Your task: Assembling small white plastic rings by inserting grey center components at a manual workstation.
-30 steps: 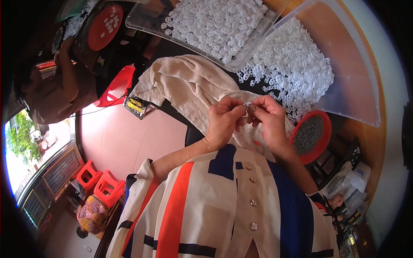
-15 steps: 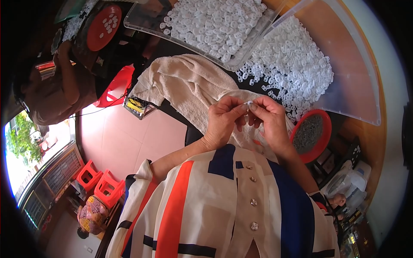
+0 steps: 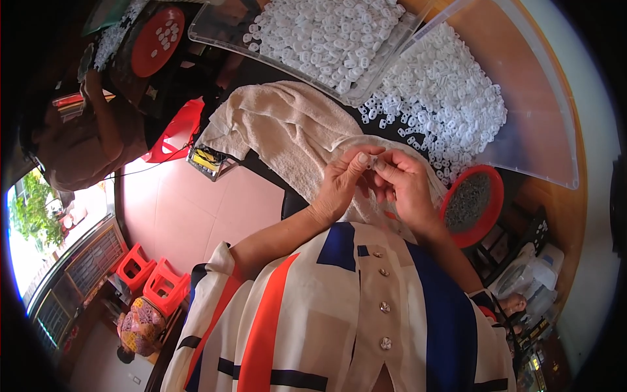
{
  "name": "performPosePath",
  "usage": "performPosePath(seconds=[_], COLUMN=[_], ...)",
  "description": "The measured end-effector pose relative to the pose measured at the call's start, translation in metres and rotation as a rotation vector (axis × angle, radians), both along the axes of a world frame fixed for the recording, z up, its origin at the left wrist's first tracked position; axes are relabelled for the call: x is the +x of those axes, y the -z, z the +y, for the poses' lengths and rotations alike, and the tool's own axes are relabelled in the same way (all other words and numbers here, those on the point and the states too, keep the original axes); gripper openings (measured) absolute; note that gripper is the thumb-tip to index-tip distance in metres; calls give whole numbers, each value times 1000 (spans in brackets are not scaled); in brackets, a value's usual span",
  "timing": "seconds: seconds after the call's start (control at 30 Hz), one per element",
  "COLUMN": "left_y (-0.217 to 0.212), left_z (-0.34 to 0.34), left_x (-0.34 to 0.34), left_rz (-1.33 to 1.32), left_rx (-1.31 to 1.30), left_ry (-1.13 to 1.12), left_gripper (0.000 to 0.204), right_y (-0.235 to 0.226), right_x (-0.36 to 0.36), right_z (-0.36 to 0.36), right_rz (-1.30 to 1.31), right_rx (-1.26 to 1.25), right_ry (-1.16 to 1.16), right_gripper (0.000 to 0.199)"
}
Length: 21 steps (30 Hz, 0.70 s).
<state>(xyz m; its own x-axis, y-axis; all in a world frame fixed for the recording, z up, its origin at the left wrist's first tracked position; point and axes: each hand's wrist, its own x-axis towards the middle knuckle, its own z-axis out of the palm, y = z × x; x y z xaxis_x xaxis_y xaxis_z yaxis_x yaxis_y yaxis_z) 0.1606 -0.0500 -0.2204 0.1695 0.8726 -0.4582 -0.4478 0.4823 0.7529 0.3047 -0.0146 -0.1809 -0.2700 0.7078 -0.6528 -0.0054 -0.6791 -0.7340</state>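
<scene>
Two hands meeting at the centre, over a rumpled beige terry towel (image 3: 287, 130): left hand (image 3: 339, 186) curled, thumb and forefinger pinched on a tiny white plastic piece (image 3: 370, 163); right hand (image 3: 405, 186) likewise curled, fingertips closed on the same small piece from the 3 o'clock side, knuckles bent, touching the left. Exact form of the piece too small to tell. At 12 o'clock, a clear plastic tray (image 3: 215, 29), shallow and straight-walled, heaped with small white moulded pieces. At 1 to 2 o'clock, a loose pile of the same white pieces (image 3: 450, 98) spread on a second clear tray (image 3: 542, 150). At 3 o'clock, just beside the right wrist, a round red plastic bowl (image 3: 491, 209) filled with fine grey bits. At 11 o'clock, a round red lid (image 3: 153, 46) bearing a few white pieces, near another person's arm (image 3: 108, 124). At 7 o'clock, far below, red plastic stools (image 3: 147, 281) on a pale pink floor. At 6 o'clock, a cream buttoned shirt (image 3: 385, 313) with orange and blue blocks.
</scene>
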Motion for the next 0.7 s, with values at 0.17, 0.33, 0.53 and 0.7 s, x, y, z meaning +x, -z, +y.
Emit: performPosePath(seconds=[0.17,0.33,0.53,0.7], left_y=[5,3,-2,-7], left_z=[-3,-2,2,6], left_x=[0,0,3,7], left_rz=[-9,-47,-59,-139], left_rx=[53,86,98,73], left_ry=[73,103,93,58], left_gripper=[54,58,59,59], right_y=[1,2,0,-5], right_x=[-1,-1,-2,-3], right_z=[0,1,10,14], right_rz=[35,59,117,153], right_rx=[-26,-4,-17,-27], right_ry=[41,35,37,55], right_gripper=[17,18,17,17])
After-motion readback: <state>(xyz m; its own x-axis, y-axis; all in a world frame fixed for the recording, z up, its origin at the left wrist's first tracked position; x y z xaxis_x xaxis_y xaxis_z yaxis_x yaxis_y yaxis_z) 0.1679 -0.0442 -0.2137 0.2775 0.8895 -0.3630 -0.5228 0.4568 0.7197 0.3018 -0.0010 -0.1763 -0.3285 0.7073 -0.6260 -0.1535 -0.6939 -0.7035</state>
